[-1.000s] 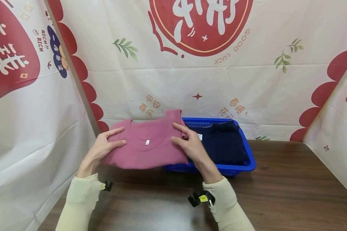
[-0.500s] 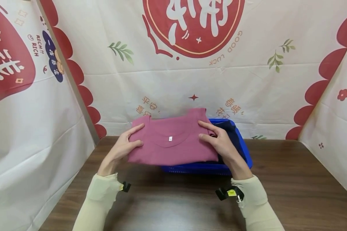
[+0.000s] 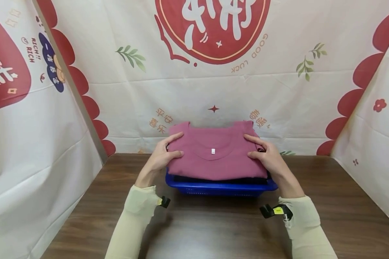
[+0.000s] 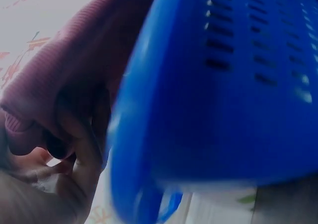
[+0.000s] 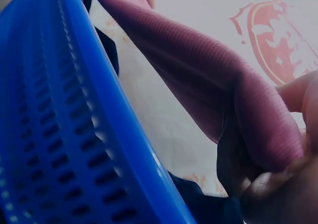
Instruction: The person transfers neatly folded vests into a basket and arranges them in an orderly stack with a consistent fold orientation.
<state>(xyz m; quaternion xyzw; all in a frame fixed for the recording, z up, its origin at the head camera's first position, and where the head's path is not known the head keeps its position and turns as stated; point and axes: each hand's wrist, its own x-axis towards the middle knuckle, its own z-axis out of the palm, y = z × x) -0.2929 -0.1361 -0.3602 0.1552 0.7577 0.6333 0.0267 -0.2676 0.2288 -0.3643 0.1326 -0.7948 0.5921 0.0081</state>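
A folded pink shirt [image 3: 210, 167] with a small white neck label is stretched flat between both hands, over a blue plastic basket [image 3: 220, 190]. My left hand [image 3: 160, 156] grips its left side, thumb on top and other fingers underneath. On the opposite side my right hand [image 3: 269, 158] holds it the same way. In the right wrist view the pink shirt [image 5: 198, 60] hangs above the basket rim [image 5: 124, 110], with a gap between. Dark navy clothing [image 3: 227, 180] inside the basket shows as a strip beneath the shirt's front edge; the rest is covered.
The basket stands on a brown wooden table [image 3: 194, 230], near its back edge. A white printed cloth [image 3: 181, 90] hangs directly behind, and another cloth panel [image 3: 52, 151] closes off the left side. Black straps [image 3: 275, 211] sit around the wrists.
Both hands have carried the pink shirt rightward, from left of the basket to right over it. The navy clothing, widely visible before, is now mostly covered. The grip looks the same.
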